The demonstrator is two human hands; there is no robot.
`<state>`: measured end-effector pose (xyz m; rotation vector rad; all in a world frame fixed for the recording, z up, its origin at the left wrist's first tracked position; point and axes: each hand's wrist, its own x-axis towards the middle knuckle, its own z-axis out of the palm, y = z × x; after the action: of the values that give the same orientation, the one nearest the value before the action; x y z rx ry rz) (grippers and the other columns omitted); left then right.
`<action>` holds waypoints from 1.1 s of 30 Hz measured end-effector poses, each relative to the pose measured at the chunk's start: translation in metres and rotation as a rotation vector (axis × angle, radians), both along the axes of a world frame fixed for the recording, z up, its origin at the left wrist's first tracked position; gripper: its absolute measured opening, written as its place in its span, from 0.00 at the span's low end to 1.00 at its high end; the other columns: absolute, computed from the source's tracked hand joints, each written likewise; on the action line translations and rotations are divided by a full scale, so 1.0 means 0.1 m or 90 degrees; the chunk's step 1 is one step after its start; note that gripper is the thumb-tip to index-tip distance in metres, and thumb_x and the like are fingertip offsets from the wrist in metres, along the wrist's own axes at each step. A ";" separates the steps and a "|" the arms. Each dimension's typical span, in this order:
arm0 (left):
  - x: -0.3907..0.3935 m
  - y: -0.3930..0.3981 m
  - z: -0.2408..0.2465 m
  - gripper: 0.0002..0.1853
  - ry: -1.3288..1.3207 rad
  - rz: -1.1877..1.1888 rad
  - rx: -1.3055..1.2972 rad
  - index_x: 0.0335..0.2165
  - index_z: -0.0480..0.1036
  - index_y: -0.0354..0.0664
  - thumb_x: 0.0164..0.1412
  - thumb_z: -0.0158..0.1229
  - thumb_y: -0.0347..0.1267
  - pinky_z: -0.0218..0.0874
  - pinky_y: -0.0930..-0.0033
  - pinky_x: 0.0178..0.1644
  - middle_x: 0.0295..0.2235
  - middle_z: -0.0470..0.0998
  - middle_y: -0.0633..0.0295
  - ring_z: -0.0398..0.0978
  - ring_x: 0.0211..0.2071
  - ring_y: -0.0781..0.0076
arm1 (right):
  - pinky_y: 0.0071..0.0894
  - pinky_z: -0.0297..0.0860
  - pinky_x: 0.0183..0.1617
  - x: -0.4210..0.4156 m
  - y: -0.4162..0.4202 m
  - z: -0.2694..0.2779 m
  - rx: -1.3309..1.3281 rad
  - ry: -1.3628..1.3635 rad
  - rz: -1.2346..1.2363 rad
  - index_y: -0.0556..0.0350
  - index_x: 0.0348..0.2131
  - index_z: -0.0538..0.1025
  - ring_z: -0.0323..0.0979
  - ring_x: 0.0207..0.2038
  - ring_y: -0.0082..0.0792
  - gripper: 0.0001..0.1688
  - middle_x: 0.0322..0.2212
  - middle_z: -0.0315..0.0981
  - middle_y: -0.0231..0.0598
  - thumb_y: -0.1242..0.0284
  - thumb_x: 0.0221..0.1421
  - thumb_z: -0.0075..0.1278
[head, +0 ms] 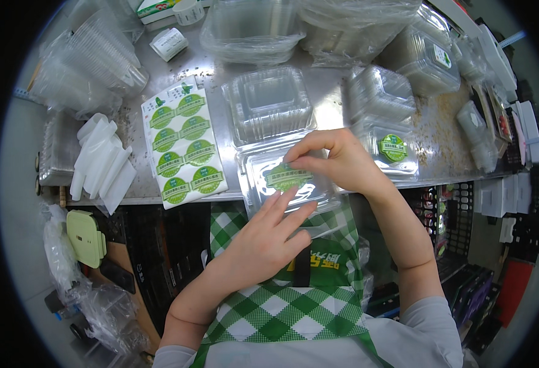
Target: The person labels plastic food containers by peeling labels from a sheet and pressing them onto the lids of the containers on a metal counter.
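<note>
A clear plastic clamshell container [251, 179] lies at the table's front edge, just before my apron. Over its lid is a round green sticker [287, 177] with a banner across it. My right hand [336, 158] pinches the sticker's upper right edge between thumb and fingers. With fingers spread, my left hand [271, 239] rests its fingertips on the lid, close below the sticker. Whether the sticker's whole underside touches the plastic cannot be seen. To the left lies a sticker sheet [189, 156] bearing several similar green labels.
Behind the container stands a stack of clear clamshells [269, 103]. On the right, more stacked containers [382, 94] stand behind a labelled container [391, 154]. Crumpled backing strips [99, 161], nested plastic cups [106, 53] and a label roll [168, 44] occupy the left side.
</note>
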<state>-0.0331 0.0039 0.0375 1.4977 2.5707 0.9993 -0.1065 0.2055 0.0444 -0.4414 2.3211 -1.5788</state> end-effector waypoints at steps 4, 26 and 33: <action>-0.01 0.01 -0.02 0.11 -0.006 -0.006 0.001 0.26 0.64 0.36 0.50 0.58 0.30 0.59 0.41 0.54 0.49 0.70 0.50 0.64 0.54 0.40 | 0.25 0.70 0.40 0.01 -0.01 -0.03 0.012 0.045 0.012 0.59 0.31 0.80 0.75 0.34 0.26 0.07 0.28 0.79 0.35 0.80 0.46 0.58; 0.08 0.02 -0.08 0.09 -0.019 -0.002 0.074 0.25 0.66 0.36 0.48 0.59 0.27 0.59 0.45 0.55 0.49 0.71 0.49 0.65 0.53 0.43 | 0.24 0.69 0.41 0.05 -0.04 -0.04 0.009 0.012 -0.050 0.58 0.30 0.81 0.75 0.34 0.24 0.06 0.28 0.79 0.34 0.79 0.47 0.58; 0.06 0.02 -0.11 0.10 0.026 0.034 0.007 0.26 0.65 0.36 0.47 0.60 0.28 0.56 0.40 0.56 0.50 0.69 0.47 0.63 0.54 0.38 | 0.28 0.70 0.41 0.04 -0.03 -0.06 0.114 0.168 0.030 0.55 0.34 0.80 0.75 0.36 0.32 0.11 0.30 0.78 0.37 0.79 0.46 0.58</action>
<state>-0.0276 0.0059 0.0267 1.4748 2.6519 1.0004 -0.1026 0.2021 0.0380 -0.6912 2.5968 -1.3440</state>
